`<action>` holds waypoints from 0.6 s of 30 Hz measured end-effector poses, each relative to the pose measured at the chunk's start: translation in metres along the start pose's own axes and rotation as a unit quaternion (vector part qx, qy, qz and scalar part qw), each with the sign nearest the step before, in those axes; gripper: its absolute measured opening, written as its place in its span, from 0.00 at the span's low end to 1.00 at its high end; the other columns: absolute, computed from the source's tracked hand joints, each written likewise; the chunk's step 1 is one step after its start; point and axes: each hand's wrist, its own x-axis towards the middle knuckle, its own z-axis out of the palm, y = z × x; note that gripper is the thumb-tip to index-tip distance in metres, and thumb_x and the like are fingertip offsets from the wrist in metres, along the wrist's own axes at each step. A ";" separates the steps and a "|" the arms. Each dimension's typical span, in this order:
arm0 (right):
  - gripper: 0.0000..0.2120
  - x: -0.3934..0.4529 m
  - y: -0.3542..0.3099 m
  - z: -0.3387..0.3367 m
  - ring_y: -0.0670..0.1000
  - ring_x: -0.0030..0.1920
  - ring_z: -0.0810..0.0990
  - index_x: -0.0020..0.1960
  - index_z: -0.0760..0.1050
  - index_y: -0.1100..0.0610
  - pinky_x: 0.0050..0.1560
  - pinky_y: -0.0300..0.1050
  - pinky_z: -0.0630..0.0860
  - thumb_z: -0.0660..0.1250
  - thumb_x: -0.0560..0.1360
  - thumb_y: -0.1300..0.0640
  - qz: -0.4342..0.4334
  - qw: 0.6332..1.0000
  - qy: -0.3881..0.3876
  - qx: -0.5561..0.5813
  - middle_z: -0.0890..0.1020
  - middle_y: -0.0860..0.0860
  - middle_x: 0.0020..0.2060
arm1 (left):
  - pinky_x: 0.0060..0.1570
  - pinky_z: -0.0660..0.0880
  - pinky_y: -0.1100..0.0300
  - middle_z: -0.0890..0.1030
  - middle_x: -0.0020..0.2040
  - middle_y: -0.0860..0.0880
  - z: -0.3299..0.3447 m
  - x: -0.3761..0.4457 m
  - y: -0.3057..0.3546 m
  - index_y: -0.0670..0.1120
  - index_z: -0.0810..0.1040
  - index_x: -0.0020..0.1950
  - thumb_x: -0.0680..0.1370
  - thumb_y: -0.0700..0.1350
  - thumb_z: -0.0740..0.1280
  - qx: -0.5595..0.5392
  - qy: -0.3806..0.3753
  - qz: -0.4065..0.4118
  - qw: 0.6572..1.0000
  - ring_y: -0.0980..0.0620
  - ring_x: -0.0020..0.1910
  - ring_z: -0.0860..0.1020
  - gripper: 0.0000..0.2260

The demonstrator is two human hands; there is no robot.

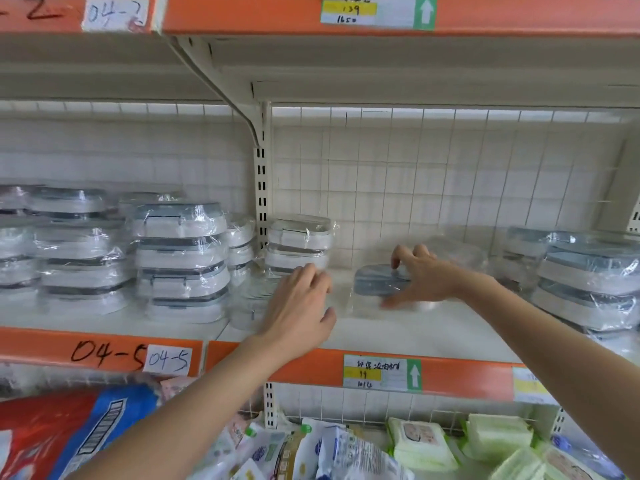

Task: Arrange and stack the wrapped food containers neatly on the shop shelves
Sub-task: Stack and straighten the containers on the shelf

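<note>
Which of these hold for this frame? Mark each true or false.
1. The right hand holds a grey-lidded container on the shelf. True.
2. The left hand holds a container in the air. False: it is open and holds nothing, reaching towards the white stack.
3. That white stack is two containers high. True.
4. The label "04-5" is on the top rail. False: it is on the rail below the containers.

A: Where does the camera sit?
B: On the person's head, facing forward and slightly down at the middle shelf (381, 332), close, within arm's reach.
A: Other views?
B: Only this wide-angle one.
</note>
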 end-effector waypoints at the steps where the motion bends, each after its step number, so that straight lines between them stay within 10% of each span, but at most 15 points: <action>1: 0.33 -0.001 -0.005 0.007 0.53 0.50 0.69 0.54 0.56 0.45 0.53 0.47 0.69 0.71 0.62 0.31 -0.011 1.000 -0.027 0.004 0.63 0.50 0.52 | 0.57 0.66 0.58 0.70 0.55 0.49 -0.007 -0.002 -0.011 0.45 0.72 0.58 0.76 0.50 0.64 0.015 -0.007 -0.017 1.000 0.50 0.56 0.70 0.14; 9: 0.28 0.016 -0.057 0.006 0.52 0.69 0.62 0.66 0.68 0.48 0.69 0.51 0.61 0.68 0.70 0.37 -0.105 0.989 -0.053 0.088 0.63 0.50 0.67 | 0.65 0.69 0.49 0.62 0.70 0.47 -0.030 -0.020 -0.063 0.48 0.62 0.72 0.74 0.63 0.63 0.039 -0.190 -0.167 0.967 0.47 0.70 0.62 0.32; 18: 0.43 0.038 -0.131 0.040 0.53 0.68 0.66 0.75 0.56 0.50 0.69 0.54 0.63 0.71 0.67 0.37 -0.155 0.984 -0.056 0.070 0.66 0.51 0.68 | 0.60 0.68 0.59 0.66 0.62 0.52 -0.033 -0.023 -0.059 0.50 0.66 0.66 0.77 0.57 0.63 0.001 -0.086 -0.110 0.990 0.54 0.64 0.65 0.21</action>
